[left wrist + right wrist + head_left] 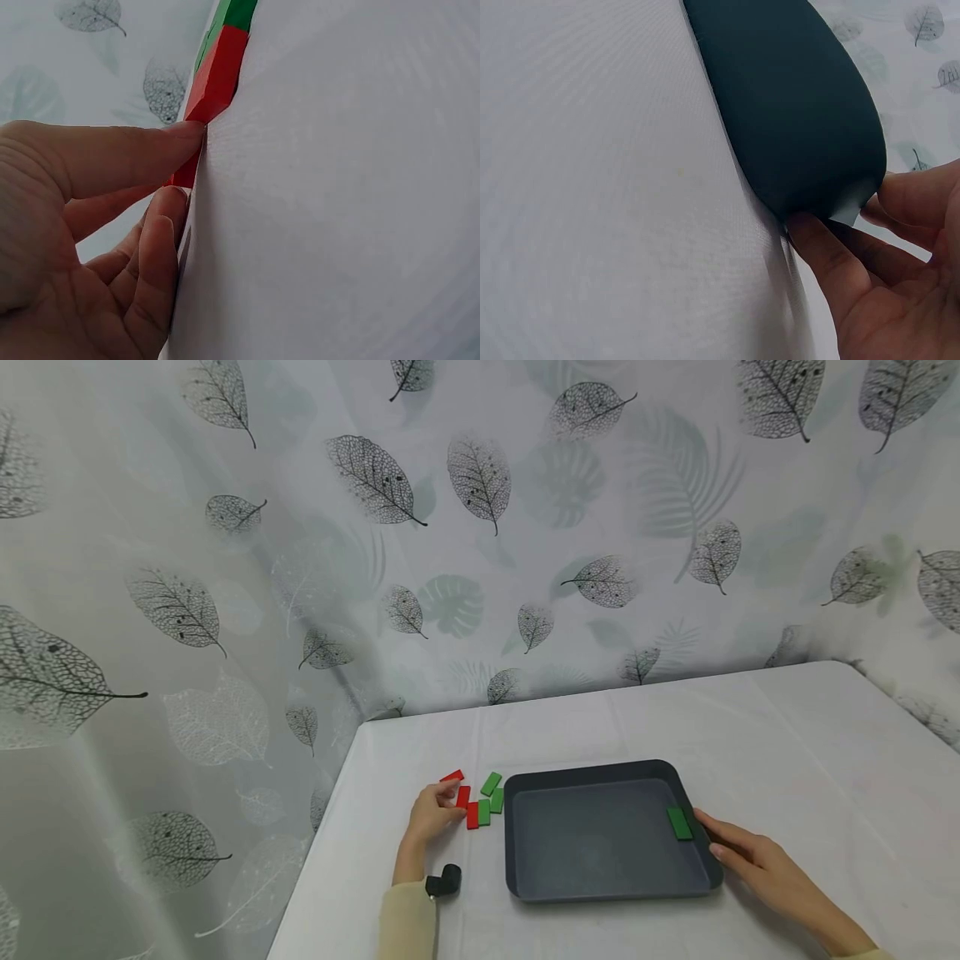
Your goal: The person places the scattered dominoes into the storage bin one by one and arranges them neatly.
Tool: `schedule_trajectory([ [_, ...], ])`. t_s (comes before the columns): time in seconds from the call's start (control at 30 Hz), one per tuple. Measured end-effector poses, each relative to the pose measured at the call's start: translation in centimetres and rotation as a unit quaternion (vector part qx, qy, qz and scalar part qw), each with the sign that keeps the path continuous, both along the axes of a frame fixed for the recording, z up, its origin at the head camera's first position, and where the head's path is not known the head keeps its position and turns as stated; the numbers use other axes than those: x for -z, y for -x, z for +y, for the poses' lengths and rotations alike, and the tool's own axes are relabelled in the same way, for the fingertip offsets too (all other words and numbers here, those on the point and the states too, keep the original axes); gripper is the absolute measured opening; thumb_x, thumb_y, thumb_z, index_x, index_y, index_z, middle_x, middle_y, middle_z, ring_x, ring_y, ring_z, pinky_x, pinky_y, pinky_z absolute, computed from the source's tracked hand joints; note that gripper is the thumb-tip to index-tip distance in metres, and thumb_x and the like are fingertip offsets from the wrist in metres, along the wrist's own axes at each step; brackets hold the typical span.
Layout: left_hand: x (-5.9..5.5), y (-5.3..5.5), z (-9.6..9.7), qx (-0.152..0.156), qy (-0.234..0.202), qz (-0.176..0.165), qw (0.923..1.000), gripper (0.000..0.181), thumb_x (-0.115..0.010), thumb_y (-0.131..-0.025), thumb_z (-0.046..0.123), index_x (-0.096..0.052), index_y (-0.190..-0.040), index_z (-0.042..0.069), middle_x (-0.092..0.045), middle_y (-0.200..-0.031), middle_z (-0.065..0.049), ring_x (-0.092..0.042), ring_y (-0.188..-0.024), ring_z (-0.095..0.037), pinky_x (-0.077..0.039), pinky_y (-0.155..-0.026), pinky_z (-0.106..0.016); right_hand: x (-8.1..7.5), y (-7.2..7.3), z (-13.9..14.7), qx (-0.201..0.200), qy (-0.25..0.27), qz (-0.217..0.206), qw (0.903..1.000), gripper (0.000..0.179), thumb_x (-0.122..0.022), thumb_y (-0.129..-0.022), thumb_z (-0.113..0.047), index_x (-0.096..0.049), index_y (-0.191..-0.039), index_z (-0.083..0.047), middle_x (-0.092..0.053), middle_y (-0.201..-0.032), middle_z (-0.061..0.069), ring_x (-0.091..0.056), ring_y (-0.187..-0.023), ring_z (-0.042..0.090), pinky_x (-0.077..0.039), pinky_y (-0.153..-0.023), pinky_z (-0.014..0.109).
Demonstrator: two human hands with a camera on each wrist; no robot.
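Note:
My left hand [433, 814] is at the left of a small group of flat blocks, pinching a red block [463, 797] between thumb and fingertips. In the left wrist view another red block [220, 75] lies just past the thumb tip, in front of green ones. A third red block [452, 776] sits behind the fingers. On the right, my right hand [765, 864] holds the dark grey tray [592, 835] by its right side. Thumb and fingertips meet the tray wall [795, 112] near a rounded corner. Inside, a single green block [679, 823] lies against the right wall.
Several green blocks, one of them a tilted green block [491, 783], lie between the red ones and the tray's left wall. A white cloth covers the table [825, 752]. Leaf-patterned curtains [480, 568] hang behind and to the left.

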State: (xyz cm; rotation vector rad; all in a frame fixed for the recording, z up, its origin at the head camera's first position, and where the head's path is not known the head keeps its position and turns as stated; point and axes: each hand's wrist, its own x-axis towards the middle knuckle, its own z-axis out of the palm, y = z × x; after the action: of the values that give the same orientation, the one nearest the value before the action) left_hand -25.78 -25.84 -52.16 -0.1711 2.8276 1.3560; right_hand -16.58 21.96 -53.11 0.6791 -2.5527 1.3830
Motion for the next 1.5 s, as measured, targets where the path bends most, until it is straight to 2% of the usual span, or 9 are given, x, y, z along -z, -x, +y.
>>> schedule_trajectory([
  [0.53,0.1,-0.6,0.3,-0.004,0.013,0.024,0.9996,0.040,-0.077,-0.079,0.003,-0.068,-0.119,0.001,-0.063,-0.105,-0.012,-0.052,-0.078,-0.016,-0.045,-0.069,-0.026,0.1,-0.1,0.1,0.002,-0.002,0.004,1.0000,0.043,-0.056,-0.098,-0.007,-0.050,-0.138,0.005,-0.034,-0.135,-0.034,-0.029,-0.119,-0.027,-0.028,-0.088,-0.005],
  [0.87,-0.4,-1.3,0.2,-0.011,-0.014,0.027,0.9995,0.042,-0.077,-0.079,0.003,-0.066,-0.120,0.000,-0.064,-0.108,-0.015,-0.058,-0.086,-0.020,-0.053,-0.076,-0.031,0.1,-0.2,0.1,0.001,-0.001,-0.002,1.0000,0.043,-0.055,-0.098,-0.009,-0.050,-0.139,0.005,-0.035,-0.135,-0.032,-0.030,-0.119,-0.025,-0.030,-0.088,-0.005],
  [1.07,-0.5,-1.2,0.0,-0.034,-0.061,0.020,0.9974,0.044,-0.076,-0.081,0.004,-0.063,-0.123,0.000,-0.064,-0.112,-0.017,-0.060,-0.089,-0.020,-0.054,-0.070,-0.027,0.0,-0.2,0.1,-0.002,0.002,0.004,1.0000,0.043,-0.056,-0.098,-0.008,-0.049,-0.138,0.006,-0.035,-0.135,-0.032,-0.031,-0.119,-0.025,-0.029,-0.088,-0.005],
  [1.17,-1.2,-1.4,0.3,-0.031,-0.097,0.035,0.9942,0.044,-0.076,-0.082,0.004,-0.063,-0.124,0.001,-0.064,-0.114,-0.017,-0.060,-0.091,-0.019,-0.053,-0.070,-0.023,-0.1,-0.2,0.1,-0.006,0.003,0.004,1.0000,0.043,-0.055,-0.098,-0.008,-0.049,-0.138,0.007,-0.035,-0.136,-0.032,-0.031,-0.119,-0.025,-0.029,-0.089,-0.005],
  [1.37,-3.9,-1.8,2.3,0.013,-0.152,0.084,0.9848,0.045,-0.074,-0.083,0.001,-0.061,-0.126,-0.003,-0.063,-0.115,-0.022,-0.061,-0.090,-0.020,-0.053,-0.073,-0.017,-0.2,-0.2,0.1,-0.004,0.005,-0.001,1.0000,0.043,-0.055,-0.099,-0.009,-0.048,-0.138,0.007,-0.034,-0.135,-0.033,-0.031,-0.119,-0.025,-0.030,-0.088,-0.005],
  [1.5,-5.3,-2.1,4.2,0.041,-0.176,0.098,0.9786,0.046,-0.073,-0.084,0.000,-0.060,-0.128,-0.004,-0.063,-0.116,-0.023,-0.063,-0.092,-0.023,-0.053,-0.074,-0.015,-0.1,-0.1,0.1,-0.002,0.002,0.002,1.0000,0.043,-0.055,-0.098,-0.009,-0.049,-0.138,0.007,-0.035,-0.135,-0.032,-0.030,-0.119,-0.025,-0.029,-0.089,-0.005],
])
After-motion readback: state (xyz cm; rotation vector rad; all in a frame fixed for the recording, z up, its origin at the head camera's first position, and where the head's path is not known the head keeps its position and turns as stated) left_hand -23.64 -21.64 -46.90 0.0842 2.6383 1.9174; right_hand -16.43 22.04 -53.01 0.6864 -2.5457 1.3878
